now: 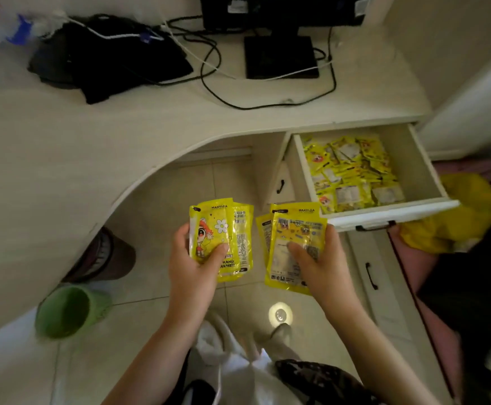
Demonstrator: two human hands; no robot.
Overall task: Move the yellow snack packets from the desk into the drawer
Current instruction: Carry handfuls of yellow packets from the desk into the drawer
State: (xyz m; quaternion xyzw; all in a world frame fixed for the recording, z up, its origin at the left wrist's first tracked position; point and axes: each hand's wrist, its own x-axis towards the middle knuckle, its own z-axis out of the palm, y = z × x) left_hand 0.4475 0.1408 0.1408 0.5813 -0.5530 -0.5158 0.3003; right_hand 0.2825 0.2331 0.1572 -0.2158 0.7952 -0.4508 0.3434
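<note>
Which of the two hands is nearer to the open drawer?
The right hand. It holds yellow packets just below and left of the drawer front, almost touching its corner. The left hand holds another stack farther left, over the floor.

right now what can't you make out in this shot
- Head view: how many packets each stack holds; the left hand stack and right hand stack overlap.
- Drawer: its depth and floor, buried under packets.
- Monitor: screen cut off by the top edge.
- Top-left object: blurred.
</note>
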